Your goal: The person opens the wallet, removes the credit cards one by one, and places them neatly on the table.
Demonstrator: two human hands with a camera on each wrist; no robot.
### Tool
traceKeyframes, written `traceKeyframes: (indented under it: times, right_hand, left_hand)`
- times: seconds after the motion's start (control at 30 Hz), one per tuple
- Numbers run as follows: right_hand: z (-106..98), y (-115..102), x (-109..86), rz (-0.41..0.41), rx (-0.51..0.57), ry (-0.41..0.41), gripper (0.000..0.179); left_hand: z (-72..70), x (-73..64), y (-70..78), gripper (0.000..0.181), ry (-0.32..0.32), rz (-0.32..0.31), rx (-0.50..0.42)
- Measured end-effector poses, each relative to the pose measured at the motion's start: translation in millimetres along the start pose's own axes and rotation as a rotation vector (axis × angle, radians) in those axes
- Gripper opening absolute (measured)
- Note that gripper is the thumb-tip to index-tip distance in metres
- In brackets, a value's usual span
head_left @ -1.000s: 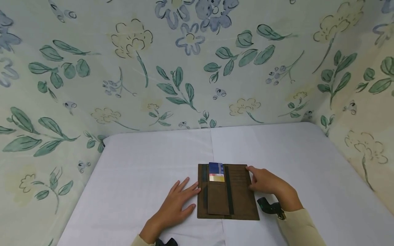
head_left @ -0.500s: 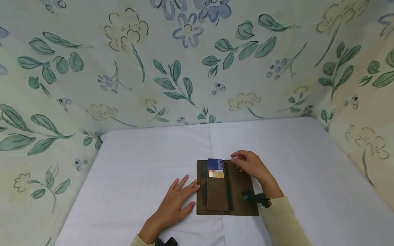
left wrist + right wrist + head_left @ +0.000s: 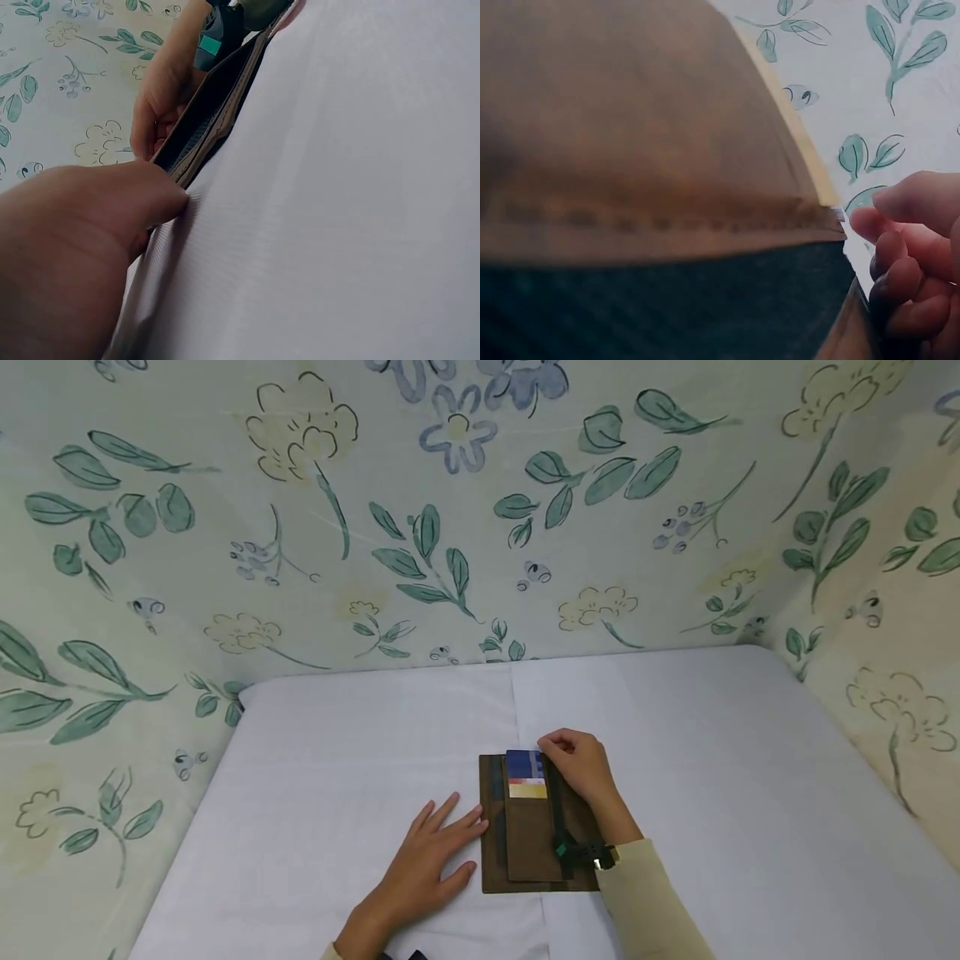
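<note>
A brown wallet (image 3: 491, 881) lies opened out on the white-covered table, its inner flap (image 3: 531, 843) showing a blue card (image 3: 522, 763) with a yellow-and-white card (image 3: 528, 788) below it. My left hand (image 3: 427, 868) lies flat with spread fingers, fingertips at the wallet's left edge. Reaching over the wallet's right half, my right hand (image 3: 585, 766) has its fingertips right at the blue card's upper right corner. In the right wrist view its thumb and forefinger (image 3: 862, 222) are beside the flap's end, the other fingers loosely curled. The right forearm hides part of the wallet's right side.
White cloth (image 3: 360, 760) covers the table, with a seam down its middle. Floral fabric (image 3: 450, 527) hangs behind and at both sides. A dark wrist camera (image 3: 585, 852) on the right wrist overlaps the wallet.
My right hand has left the wallet's right edge and moved left across its top to the blue card's corner. The left hand stays in place beside the wallet.
</note>
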State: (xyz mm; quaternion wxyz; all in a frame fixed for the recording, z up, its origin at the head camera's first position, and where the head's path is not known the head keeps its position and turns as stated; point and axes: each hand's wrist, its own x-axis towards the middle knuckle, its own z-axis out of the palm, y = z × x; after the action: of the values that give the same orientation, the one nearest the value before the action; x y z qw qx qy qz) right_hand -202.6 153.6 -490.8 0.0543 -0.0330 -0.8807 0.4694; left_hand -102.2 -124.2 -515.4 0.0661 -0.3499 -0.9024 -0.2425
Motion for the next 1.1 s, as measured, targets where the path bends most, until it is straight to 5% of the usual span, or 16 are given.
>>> traceKeyframes:
  times: [0.5, 1.1]
  right_hand:
    - [-14, 0, 2.0, -0.049, -0.017, -0.223, 0.023]
    - [-9, -4, 9.6, 0.082, 0.054, -0.268, 0.018]
  left_hand:
    - [-0.1, 2.9, 0.8, 0.051, 0.011, 0.010, -0.023]
    - [2.7, 6.5, -0.2, 0.055, 0.024, 0.025, 0.015]
